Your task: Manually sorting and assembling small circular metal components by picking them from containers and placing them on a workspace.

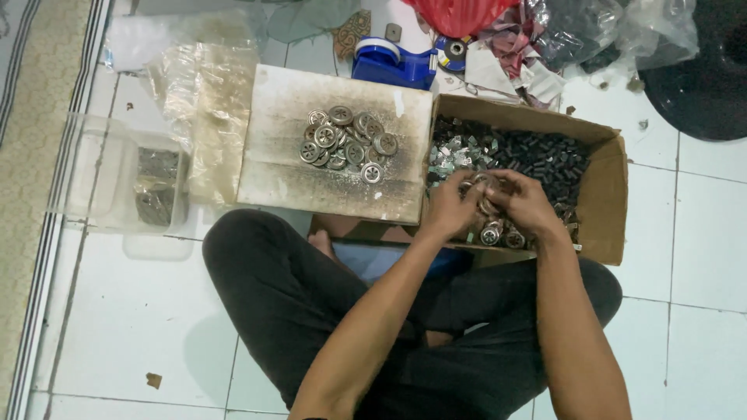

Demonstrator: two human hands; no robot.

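We pinch a small round metal disc [484, 187] with both our left hand [450, 204] and right hand [523, 201]. A pile of finished round metal discs [348, 143] lies on the flat cardboard flap [288, 167]; many small parts [537, 155] wait in the brown cardboard box [607, 194].

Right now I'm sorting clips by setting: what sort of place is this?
Likely a home workshop on a tiled floor: both hands work over a cardboard box of small metal parts, with round metal discs piled on a flap and a tape dispenser behind.
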